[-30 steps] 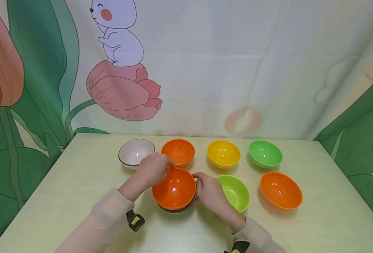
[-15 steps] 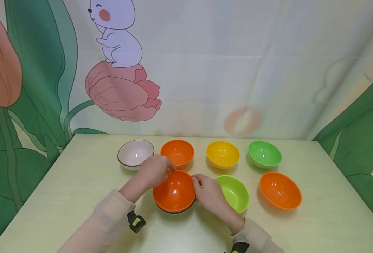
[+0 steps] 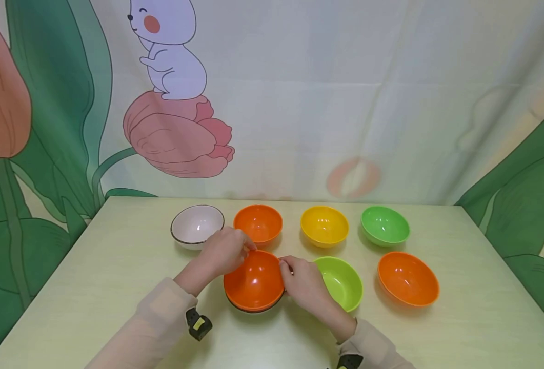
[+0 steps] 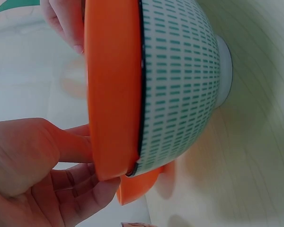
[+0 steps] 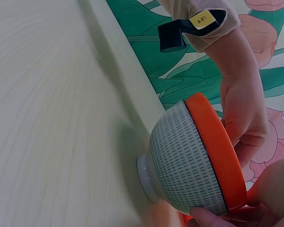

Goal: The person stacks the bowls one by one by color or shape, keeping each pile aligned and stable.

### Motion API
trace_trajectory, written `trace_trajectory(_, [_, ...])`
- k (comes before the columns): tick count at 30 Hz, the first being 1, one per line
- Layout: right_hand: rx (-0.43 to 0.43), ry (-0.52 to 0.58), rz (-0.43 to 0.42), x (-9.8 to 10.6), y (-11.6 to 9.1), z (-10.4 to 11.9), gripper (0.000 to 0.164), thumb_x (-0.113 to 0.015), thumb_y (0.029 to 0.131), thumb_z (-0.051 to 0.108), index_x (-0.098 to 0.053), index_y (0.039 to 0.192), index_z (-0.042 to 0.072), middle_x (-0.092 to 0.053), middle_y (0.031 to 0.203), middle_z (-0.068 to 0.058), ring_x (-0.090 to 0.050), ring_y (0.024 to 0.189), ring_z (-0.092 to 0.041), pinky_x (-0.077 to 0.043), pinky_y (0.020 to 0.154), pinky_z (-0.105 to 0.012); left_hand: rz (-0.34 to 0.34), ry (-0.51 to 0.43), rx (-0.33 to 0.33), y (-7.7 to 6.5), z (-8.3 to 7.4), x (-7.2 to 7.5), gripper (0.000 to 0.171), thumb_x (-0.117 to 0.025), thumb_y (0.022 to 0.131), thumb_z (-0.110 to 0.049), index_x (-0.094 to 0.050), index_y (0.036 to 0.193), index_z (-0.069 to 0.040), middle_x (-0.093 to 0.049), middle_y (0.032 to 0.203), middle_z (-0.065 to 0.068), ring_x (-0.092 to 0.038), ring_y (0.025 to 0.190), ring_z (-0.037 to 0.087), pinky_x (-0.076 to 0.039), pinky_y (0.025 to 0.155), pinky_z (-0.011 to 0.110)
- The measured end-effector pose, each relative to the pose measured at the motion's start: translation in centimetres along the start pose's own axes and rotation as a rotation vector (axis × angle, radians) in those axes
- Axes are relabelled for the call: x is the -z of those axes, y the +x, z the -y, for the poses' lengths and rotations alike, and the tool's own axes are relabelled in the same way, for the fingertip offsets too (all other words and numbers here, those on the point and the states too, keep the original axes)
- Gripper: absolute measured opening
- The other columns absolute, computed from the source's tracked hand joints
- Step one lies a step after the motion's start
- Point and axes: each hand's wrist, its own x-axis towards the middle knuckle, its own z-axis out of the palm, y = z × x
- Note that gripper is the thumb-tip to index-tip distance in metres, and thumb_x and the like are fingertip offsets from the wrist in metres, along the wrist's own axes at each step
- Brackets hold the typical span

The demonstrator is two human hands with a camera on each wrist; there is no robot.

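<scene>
An orange bowl (image 3: pixel 255 279) sits nested in a white bowl (image 4: pixel 180 85) with green dashes and a dark rim. My left hand (image 3: pixel 227 249) pinches the orange bowl's rim at its far left side, thumb and fingers on either side of the rim in the left wrist view. At the right side, my right hand (image 3: pixel 305 282) grips the nested pair, its upper fingers at the orange rim. One of its fingertips (image 5: pixel 203 216) lies against the patterned wall in the right wrist view. The white bowl's foot stands low over the table.
Behind stand a white bowl (image 3: pixel 197 225) with a dark rim, an orange bowl (image 3: pixel 258 224), a yellow bowl (image 3: pixel 324 226) and a green bowl (image 3: pixel 385 225). A lime bowl (image 3: pixel 343 284), partly behind my right hand, and another orange bowl (image 3: pixel 407 278) are to the right on the table (image 3: pixel 484 307).
The orange bowl has settled lower and more evenly into the patterned bowl, with less dark rim showing at the right. Both hands keep their places on the bowls.
</scene>
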Motion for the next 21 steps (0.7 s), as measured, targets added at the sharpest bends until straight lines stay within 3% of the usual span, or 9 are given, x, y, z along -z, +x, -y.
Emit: trace_trajectory(21, [-0.006, -0.01, -0.008, -0.2, 0.08, -0.09, 0.03, -0.045, 0.096, 0.019, -0.063, 0.114, 0.004, -0.062, 0.077, -0.003, -0.054, 0.05, -0.011, -0.047, 0.045, -0.023, 0.038, -0.099, 0.019, -0.31, 0.49, -0.05, 0.021, -0.062, 0.082, -0.001, -0.073, 0.096, -0.012, -0.068, 0.089, 0.003, -0.051, 0.068, 0.016, -0.044, 0.056, 0.021])
